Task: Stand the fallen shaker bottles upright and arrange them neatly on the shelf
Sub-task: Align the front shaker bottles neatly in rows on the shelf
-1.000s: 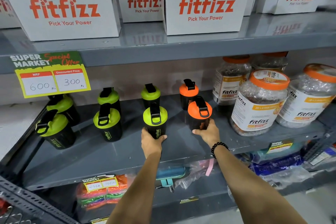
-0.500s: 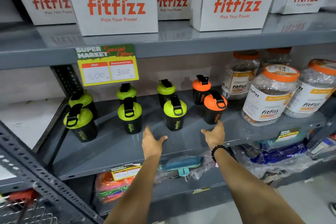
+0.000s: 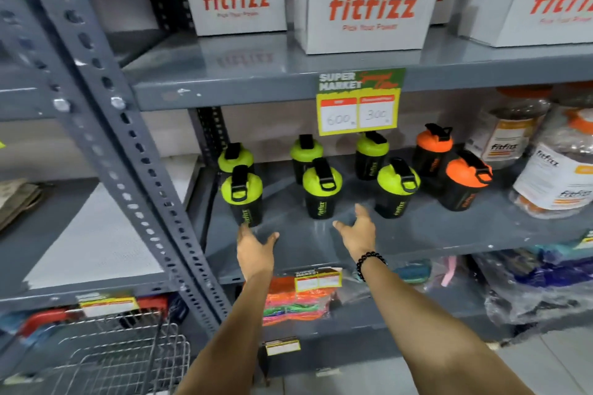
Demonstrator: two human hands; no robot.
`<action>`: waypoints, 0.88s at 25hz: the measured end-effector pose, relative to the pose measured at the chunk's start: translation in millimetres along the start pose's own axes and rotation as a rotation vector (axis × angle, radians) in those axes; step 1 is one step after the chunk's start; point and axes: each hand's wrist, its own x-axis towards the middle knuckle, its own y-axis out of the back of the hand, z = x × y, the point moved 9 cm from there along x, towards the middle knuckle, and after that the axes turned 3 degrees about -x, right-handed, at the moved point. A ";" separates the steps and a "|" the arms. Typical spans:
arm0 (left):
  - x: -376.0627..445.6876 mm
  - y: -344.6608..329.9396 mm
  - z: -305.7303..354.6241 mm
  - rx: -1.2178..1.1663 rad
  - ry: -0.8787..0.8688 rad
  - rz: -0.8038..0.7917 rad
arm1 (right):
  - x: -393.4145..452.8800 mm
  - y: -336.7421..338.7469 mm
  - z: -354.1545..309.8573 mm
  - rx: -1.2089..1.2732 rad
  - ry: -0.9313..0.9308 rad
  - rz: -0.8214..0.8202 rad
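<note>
Head view looks down on a grey metal shelf (image 3: 417, 234) carrying eight shaker bottles, all upright, in two rows of four. Front row, left to right: a green-lidded bottle (image 3: 242, 194), a second green one (image 3: 322, 189), a third green one (image 3: 397, 191) and an orange-lidded bottle (image 3: 465, 184). Behind them stand three more green-lidded bottles (image 3: 236, 157) and one orange-lidded one (image 3: 434, 151) at the right end. The left hand (image 3: 255, 245) is spread open and holds nothing; its fingertips lie just below the base of the front-left bottle, though blur makes it hard to say whether they touch it. The right hand (image 3: 357, 229), with a dark bead bracelet (image 3: 369, 261) on the wrist, is also open and empty, fingers spread over bare shelf between the second and third front bottles, apart from both. A yellow price tag (image 3: 359, 106) hangs from the shelf above. Large clear jars (image 3: 558, 176) with orange lids stand to the right of the bottles.
</note>
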 end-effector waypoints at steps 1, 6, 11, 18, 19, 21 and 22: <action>7.5 8.2 -5.3 -0.017 0.023 0.016 | 0.8 -10.6 -7.0 0.020 -0.001 -0.030; 50.1 22.9 -11.9 -0.105 0.111 0.032 | 18.4 -40.0 -27.8 0.094 -0.019 -0.088; 69.7 13.2 -2.9 -0.167 0.101 0.026 | 28.3 -43.7 -30.0 0.082 -0.019 -0.094; 68.4 17.8 4.2 -0.152 0.134 0.071 | 30.7 -41.6 -38.2 0.079 0.014 -0.067; 67.1 19.6 4.9 -0.146 0.133 0.074 | 28.9 -41.4 -39.0 0.077 0.017 -0.068; 64.6 23.3 5.6 -0.145 0.131 0.076 | 26.1 -43.1 -37.9 0.074 0.019 -0.077; 63.2 24.8 5.6 -0.145 0.131 0.074 | 24.0 -44.2 -37.6 0.074 0.024 -0.080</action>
